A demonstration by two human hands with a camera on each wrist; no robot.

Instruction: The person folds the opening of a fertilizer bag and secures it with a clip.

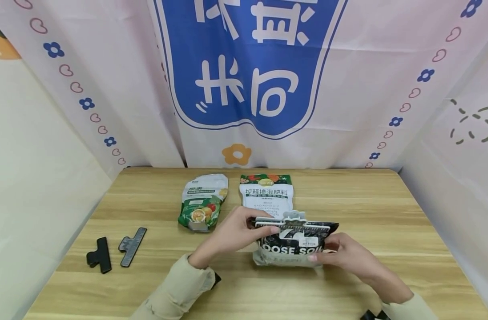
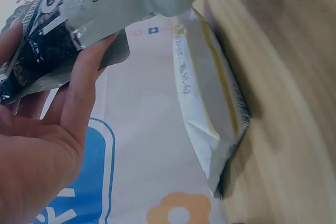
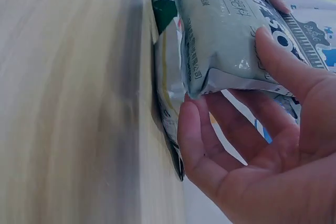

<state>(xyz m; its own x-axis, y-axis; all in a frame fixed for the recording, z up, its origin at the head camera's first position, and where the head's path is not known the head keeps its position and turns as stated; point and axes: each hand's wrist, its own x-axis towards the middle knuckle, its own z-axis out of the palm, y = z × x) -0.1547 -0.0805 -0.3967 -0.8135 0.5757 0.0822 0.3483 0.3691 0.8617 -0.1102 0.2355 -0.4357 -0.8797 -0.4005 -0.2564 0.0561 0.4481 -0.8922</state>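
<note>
A black and grey soil bag (image 1: 288,260) marked "LOOSE SOIL" is between both hands at the middle right of the table. Along its top edge sits a grey bag clip (image 1: 294,216), also seen as a clip (image 3: 313,34) in the right wrist view. My left hand (image 1: 237,229) grips the upper left corner, thumb in front near the clip. At the bag's right side, my right hand (image 1: 348,258) holds it with the thumb on the front and fingers behind. The right wrist view shows those fingers (image 3: 233,124) under the bag (image 3: 226,32).
Behind the soil bag lies a white fertilizer bag (image 1: 266,203) with a green top. A green and white pouch (image 1: 203,200) lies left of it. Towards the left edge of the wooden table (image 1: 155,284) are a black clip (image 1: 100,255) and a grey clip (image 1: 132,247).
</note>
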